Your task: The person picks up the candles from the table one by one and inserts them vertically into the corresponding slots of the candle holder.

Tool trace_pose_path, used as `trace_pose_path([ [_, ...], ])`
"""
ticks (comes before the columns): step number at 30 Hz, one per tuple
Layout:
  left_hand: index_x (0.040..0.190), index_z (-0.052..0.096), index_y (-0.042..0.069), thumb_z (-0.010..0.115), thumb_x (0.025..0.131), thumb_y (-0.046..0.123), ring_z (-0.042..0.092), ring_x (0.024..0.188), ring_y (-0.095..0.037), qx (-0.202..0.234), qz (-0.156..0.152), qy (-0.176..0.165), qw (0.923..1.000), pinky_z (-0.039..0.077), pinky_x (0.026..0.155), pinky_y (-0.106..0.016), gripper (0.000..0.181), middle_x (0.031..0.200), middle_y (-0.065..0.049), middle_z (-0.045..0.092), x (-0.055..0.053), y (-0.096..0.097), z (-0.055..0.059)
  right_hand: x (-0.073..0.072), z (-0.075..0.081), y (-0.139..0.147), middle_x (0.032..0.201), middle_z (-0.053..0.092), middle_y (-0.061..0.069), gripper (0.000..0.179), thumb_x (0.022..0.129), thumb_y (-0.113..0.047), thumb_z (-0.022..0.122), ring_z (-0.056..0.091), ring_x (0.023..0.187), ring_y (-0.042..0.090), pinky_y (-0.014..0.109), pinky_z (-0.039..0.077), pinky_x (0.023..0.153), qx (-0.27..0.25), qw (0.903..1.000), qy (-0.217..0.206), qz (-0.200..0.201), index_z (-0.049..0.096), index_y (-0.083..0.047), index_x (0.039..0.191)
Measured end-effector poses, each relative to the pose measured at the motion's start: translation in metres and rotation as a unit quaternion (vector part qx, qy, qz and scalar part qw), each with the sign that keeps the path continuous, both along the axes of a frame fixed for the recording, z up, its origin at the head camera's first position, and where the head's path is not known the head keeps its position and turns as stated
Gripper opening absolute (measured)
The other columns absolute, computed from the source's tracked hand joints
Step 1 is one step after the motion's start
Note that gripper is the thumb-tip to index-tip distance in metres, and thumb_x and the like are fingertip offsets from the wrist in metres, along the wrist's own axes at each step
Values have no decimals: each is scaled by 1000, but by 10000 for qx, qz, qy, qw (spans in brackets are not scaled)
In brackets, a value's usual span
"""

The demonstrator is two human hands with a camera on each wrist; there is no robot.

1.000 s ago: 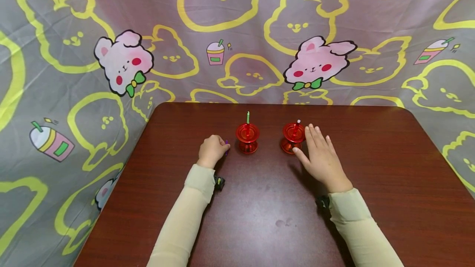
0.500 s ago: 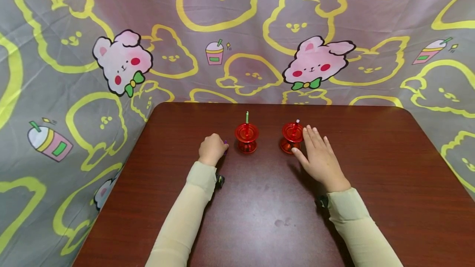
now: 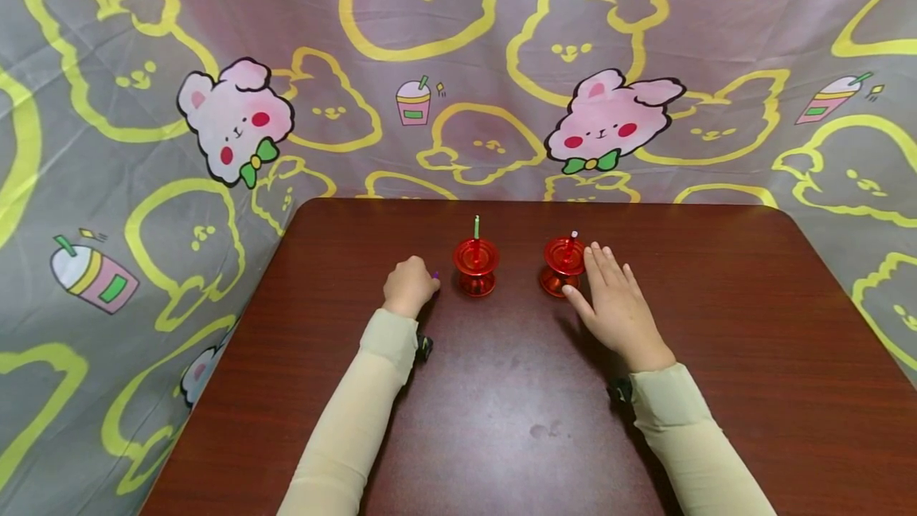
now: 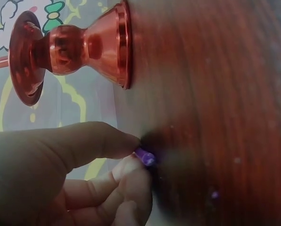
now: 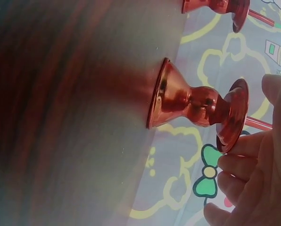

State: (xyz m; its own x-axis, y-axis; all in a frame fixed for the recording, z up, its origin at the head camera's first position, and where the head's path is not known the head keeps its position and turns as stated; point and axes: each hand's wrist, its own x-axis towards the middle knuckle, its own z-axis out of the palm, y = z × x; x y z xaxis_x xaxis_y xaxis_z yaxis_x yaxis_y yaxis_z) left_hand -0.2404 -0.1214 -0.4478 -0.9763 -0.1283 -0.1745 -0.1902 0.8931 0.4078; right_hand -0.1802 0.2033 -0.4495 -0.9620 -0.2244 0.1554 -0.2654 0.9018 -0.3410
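Between thumb and fingers, my left hand [image 3: 410, 287] pinches a thin purple candle [image 4: 145, 157], held low over the table, with its end showing past the fingertips in the left wrist view. To the right of that hand stands a shiny red candlestick [image 3: 477, 267], a green candle [image 3: 477, 228] upright in its top. A second red candlestick [image 5: 183, 101] stands further right; a short pale tip [image 3: 574, 235] pokes up from its centre. My right hand [image 3: 622, 310] lies along its right side, fingers extended, fingertips right at the dish rim, thumb near the base.
Both candlesticks stand on a dark reddish-brown table [image 3: 501, 420] with rounded back corners. A grey and pink curtain [image 3: 458, 142] printed with yellow outlines and rabbits hangs behind and at the sides. A tiny purple spot [image 4: 215, 195] shows on the tabletop.
The purple candle in my left hand has turned a little, and less of it shows past the fingers. My right hand and both candlesticks have stayed in place.
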Motion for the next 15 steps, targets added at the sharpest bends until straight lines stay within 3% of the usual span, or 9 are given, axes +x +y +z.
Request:
trace_pose_path([
  [9,61,52,11,73,89,25,61,63,-28,-118,-172,184,9996,50,54,-42,38,66,-9,60,2,2,0,-1,-2,1,163,22,26,79,104,-45,52,16,152,42,62,14,119,-3,10000,38,19,25,7,156],
  [15,66,60,8,73,87,27,66,67,-33,-294,-60,355,9989,55,57,-47,32,76,-15,67,2,1,-2,-1,-1,1,163,22,26,79,103,-45,53,16,152,42,62,15,119,11,10000,20,13,25,7,156],
])
